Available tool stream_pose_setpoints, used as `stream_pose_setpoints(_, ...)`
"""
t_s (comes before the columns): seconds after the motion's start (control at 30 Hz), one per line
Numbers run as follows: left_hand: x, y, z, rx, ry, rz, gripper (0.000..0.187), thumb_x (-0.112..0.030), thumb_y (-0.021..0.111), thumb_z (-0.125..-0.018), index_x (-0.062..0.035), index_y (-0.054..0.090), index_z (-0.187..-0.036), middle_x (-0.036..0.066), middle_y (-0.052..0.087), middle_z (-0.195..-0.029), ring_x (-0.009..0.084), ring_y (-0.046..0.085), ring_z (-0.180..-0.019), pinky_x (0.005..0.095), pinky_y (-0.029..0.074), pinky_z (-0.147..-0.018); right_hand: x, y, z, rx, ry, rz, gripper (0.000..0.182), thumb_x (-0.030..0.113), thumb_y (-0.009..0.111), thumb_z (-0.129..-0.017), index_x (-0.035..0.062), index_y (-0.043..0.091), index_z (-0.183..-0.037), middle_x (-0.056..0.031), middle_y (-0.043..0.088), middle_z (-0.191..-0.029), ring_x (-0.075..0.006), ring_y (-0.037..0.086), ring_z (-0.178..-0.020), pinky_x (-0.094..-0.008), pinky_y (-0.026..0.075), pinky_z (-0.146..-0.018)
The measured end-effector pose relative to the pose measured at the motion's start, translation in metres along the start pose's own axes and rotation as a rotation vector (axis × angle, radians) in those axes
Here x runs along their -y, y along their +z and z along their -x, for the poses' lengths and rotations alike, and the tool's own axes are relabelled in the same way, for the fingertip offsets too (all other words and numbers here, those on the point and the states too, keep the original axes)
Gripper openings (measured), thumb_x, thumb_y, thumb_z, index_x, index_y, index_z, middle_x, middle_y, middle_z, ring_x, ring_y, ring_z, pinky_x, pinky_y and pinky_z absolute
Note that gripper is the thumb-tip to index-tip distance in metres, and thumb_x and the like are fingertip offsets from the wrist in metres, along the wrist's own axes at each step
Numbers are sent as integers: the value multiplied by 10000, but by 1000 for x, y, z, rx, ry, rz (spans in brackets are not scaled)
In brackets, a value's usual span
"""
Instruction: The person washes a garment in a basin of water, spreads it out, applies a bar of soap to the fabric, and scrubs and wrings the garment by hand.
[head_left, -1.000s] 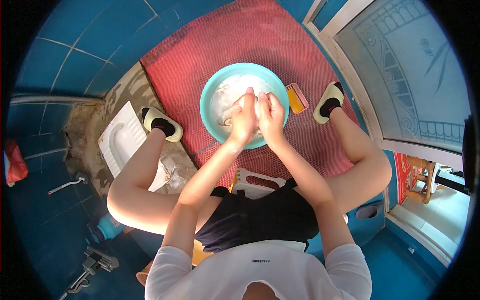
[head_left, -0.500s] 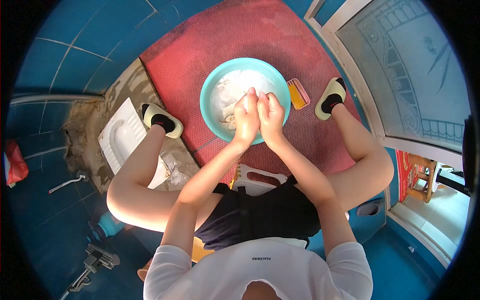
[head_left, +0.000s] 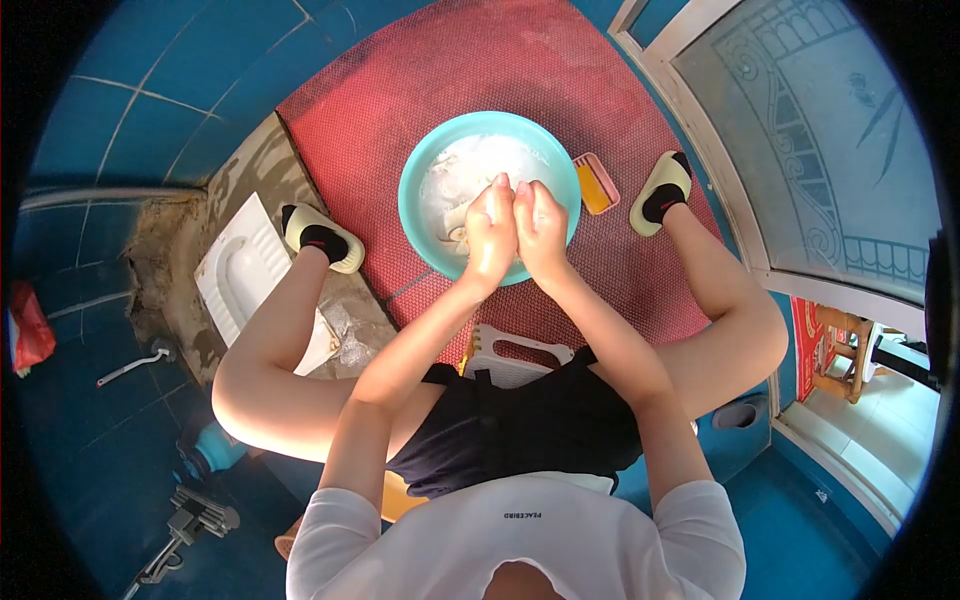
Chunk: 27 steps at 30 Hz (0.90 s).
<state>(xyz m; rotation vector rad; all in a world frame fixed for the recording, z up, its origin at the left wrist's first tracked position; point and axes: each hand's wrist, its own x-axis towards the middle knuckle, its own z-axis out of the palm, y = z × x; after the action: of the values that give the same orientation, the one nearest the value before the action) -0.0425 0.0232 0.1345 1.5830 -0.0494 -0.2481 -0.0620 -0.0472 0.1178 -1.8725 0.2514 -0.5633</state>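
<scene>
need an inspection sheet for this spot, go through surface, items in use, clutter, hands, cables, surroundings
Surface: red textured mat; wetness unclear.
Job's things: round turquoise basin on the mat, with whitish, foamy-looking contents; beside it, a pink rectangular dish holding a yellow bar.
Clutter: crumpled clear plastic by the white squat toilet.
Hands: left hand and right hand side by side over the basin, fingers curled; anything held is hidden.
Cables: none certain; a thin dark line near the basin may be a mat seam.
Surroundings: blue tiled wall, white-framed glazed door.
</scene>
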Motion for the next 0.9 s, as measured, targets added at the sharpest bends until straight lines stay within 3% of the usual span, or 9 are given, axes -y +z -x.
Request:
stream_pose_setpoints(0.1,3,4,-3,-68,47,78,350,-232,367,-887,-24,468,-624,-7,422,-551,61,370,-531,229,328,-479,-4,2,-1,-12,-41,3,249,186,428,-842,-11,474,-697,-163,480,-537,-259,496,-459,-332,377,-448)
stream_pose_setpoints(0.13,5,3,-6,-67,46,79,350,-232,367,-887,-24,468,-624,-7,422,-551,61,370,-531,229,328,-479,-5,3,-1,-3,48,-83,260,197,414,-852,-10,479,-709,-137,490,-558,-211,488,-490,-308,378,-473)
stream_pose_setpoints(0.2,10,-2,-15,19,-98,283,347,-242,366,-887,-48,459,-614,-25,411,-559,56,359,-527,231,320,-482,-8,3,-3,3,133,-168,272,208,399,-861,-9,484,-721,-112,500,-580,-163,480,-520,-283,378,-497)
stream_pose_setpoints(0.27,4,-5,-19,53,-147,372,328,-246,370,-885,-46,502,-661,-26,459,-598,52,396,-539,218,341,-500,-4,3,-7,-56,233,-440,275,230,390,-874,6,489,-749,-13,504,-739,-73,452,-671,-238,384,-593)
stream_pose_setpoints(0.4,-16,-15,-25,111,-138,398,322,-255,377,-880,-4,557,-785,20,560,-712,62,492,-614,200,398,-567,3,-11,-24,-148,356,-616,319,269,362,-886,9,506,-772,-12,492,-701,-71,448,-672,-212,375,-614)
stream_pose_setpoints(0.43,-19,-17,-26,106,-148,418,328,-257,380,-879,5,567,-820,39,584,-752,67,518,-642,196,413,-590,2,-17,-28,-142,283,-511,322,276,370,-885,10,503,-763,2,468,-687,-60,426,-656,-208,367,-600)
stream_pose_setpoints(0.53,-21,-21,-28,166,-120,382,322,-252,391,-876,9,569,-814,48,590,-760,69,527,-654,206,422,-606,0,-21,-32,-169,179,-381,312,272,378,-884,16,500,-753,10,450,-678,-54,404,-637,-203,359,-588)
stream_pose_setpoints(0.9,-18,-22,-30,98,-80,431,300,-231,413,-870,4,578,-781,34,585,-730,59,513,-619,201,413,-571,10,-20,-29,-131,207,-456,315,262,403,-878,11,495,-713,25,443,-657,-45,389,-622,-193,348,-578)
